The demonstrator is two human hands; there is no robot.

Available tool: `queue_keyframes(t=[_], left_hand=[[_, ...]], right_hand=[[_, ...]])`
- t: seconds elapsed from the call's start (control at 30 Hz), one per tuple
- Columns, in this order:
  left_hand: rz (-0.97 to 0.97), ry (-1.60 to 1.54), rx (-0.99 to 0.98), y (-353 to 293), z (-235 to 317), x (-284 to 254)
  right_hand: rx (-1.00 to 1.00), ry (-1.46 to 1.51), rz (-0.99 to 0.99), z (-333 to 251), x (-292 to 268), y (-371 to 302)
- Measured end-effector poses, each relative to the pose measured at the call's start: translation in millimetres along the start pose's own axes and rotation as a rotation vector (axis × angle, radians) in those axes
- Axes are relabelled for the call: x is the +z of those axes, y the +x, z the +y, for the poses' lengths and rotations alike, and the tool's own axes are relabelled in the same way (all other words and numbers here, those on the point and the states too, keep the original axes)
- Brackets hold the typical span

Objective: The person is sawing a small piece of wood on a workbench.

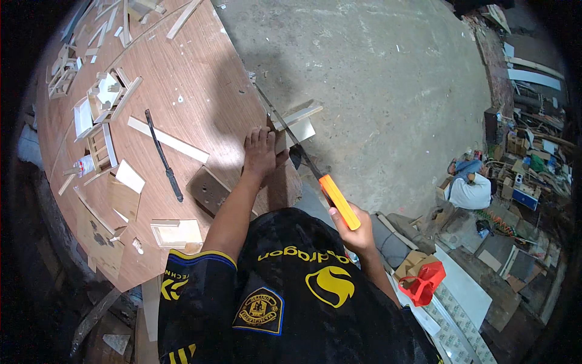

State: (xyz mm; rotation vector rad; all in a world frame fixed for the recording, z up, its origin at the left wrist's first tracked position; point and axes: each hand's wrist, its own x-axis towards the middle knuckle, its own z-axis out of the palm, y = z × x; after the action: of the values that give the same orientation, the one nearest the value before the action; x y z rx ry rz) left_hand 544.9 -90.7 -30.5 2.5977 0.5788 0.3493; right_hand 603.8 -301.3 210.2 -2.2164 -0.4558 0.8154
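My right hand (356, 230) is closed around the orange-yellow handle of a handsaw (338, 200). The saw's narrow blade runs up and to the left, across a pale wood piece (298, 133) that juts past the table's right edge. My left hand (260, 151) grips this piece near the edge, close to the blade, its fingers bent over the wood and partly hiding it. A thin wooden strip (303, 114) lies at the piece's far side. Whether the teeth have cut into the wood is too small to tell.
On the brown table (194, 73) lie a long thin black tool (160, 155), a pale wood strip (168, 139), a dark brown block (209, 189) and small wooden assemblies (103, 103). A red object (422, 284) is at lower right. Clutter lines the concrete floor's (388, 91) right side.
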Motion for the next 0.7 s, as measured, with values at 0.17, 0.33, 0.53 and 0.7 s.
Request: queue_keyframes(t=[0.17,0.33,0.53,0.7], left_hand=[[-0.003,0.202,-0.102,8.9,11.4,8.0],[0.054,0.37,-0.255,18.8,17.8,18.0],[0.125,0.409,-0.489,27.9,21.0,40.2],[0.255,0.345,-0.654,28.2,16.3,62.2]], right_hand=[[0.046,-0.017,-0.042,-4.9,-3.2,1.5],[0.017,0.002,-0.025,-3.5,-0.7,1.4],[0.01,0.014,-0.036,-4.1,-1.4,-1.5],[0.015,0.021,-0.042,-4.4,0.6,-2.8]])
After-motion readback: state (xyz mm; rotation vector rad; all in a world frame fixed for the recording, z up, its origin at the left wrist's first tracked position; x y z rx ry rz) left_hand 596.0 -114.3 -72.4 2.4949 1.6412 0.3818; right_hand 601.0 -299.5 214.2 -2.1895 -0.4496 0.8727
